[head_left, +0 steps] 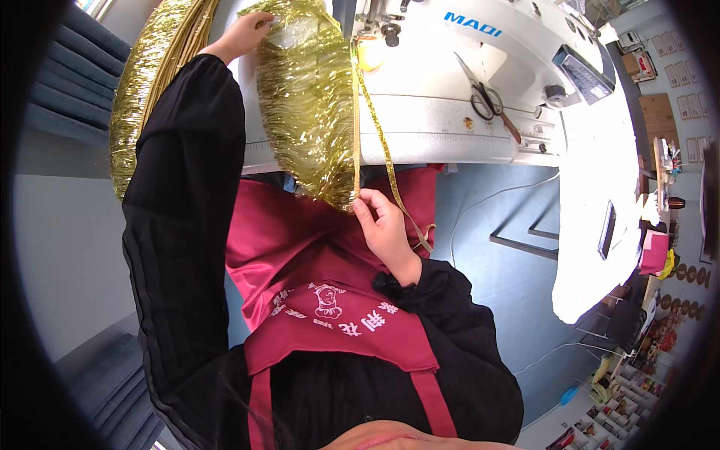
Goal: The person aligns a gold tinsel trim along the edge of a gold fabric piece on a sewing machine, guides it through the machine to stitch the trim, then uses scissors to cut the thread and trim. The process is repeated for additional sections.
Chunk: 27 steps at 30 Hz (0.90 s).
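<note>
A shiny gold tinsel fringe (304, 112) hangs over the sewing machine's white bed (420, 127) and down past its front edge. Up at the upper left, my left hand (244, 34) is closed on the fringe's top part. My right hand (379, 225) pinches the fringe's lower corner at its flat braid edge, over my maroon apron (262, 240). A narrow gold strip (382, 146) hangs just right of that edge. A thick bundle of gold fringe (139, 75) lies along the left side. Black-handled scissors (486, 99) rest on the bed, right of the strip.
The machine's head (517, 37) spans the upper right, with a white surface (577, 255) beside it bearing a dark flat object (606, 229). Metal legs (517, 244) and cables show below. Shelves of small items (622, 397) line the right. Blue-grey curtains (75, 67) hang at left.
</note>
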### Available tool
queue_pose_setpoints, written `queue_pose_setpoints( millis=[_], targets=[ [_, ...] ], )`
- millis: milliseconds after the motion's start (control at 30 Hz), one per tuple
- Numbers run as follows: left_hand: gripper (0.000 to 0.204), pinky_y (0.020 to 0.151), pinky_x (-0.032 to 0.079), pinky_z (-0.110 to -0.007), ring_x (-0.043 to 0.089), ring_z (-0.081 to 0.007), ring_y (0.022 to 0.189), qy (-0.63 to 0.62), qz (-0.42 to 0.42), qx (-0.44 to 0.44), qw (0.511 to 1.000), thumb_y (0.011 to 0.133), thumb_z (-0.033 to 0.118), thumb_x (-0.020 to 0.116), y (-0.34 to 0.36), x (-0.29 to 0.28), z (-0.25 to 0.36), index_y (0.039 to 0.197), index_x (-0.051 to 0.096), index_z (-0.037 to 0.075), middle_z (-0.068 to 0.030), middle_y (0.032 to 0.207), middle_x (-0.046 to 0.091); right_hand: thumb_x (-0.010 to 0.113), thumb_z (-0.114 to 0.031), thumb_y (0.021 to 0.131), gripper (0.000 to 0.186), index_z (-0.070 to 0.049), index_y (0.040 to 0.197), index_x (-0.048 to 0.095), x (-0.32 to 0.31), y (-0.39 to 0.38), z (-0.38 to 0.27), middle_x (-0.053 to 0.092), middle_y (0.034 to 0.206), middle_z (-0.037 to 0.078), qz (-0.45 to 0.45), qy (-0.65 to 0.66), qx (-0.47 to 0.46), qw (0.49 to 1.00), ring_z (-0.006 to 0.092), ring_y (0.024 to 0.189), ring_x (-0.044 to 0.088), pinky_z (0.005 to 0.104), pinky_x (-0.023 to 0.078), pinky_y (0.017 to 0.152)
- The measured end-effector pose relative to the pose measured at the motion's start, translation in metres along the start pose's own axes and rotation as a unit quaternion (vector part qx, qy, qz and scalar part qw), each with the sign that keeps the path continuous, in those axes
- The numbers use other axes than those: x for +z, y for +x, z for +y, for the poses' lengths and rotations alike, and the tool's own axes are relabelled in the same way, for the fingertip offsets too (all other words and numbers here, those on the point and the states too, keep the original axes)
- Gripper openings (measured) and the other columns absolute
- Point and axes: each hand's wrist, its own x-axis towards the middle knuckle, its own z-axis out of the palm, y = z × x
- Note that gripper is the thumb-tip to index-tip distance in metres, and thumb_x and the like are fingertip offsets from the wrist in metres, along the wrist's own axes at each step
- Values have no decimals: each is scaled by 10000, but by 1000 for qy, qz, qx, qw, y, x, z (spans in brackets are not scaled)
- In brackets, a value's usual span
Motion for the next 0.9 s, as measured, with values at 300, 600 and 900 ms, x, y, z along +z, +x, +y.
queue_pose_setpoints(
  millis=[300,600,900],
  targets=[
    [384,955,564,-453,674,-335,1083,-43,58,322,944,779,-146,516,-132,-5,160,1044,706,57,-129,1153,685,728,-112,937,253,-30,1169,668,-1,-8,-25,726,911,109,-34,-136,-98,985,319,845,679,416,494,828],
    [556,897,553,-460,659,-374,1060,-110,-61,297,947,744,-127,571,-196,35,202,1265,500,52,-165,1358,595,735,-107,929,253,-26,1161,671,1,-13,-24,727,929,112,-36,-114,-78,990,325,847,679,418,495,830],
    [136,802,531,-426,685,-330,916,76,-203,282,934,826,42,599,-241,25,155,959,625,54,-122,998,697,721,-123,948,298,-30,1224,658,-5,-19,-20,733,1015,108,-65,-113,-86,988,317,933,681,419,494,888]
  ],
)
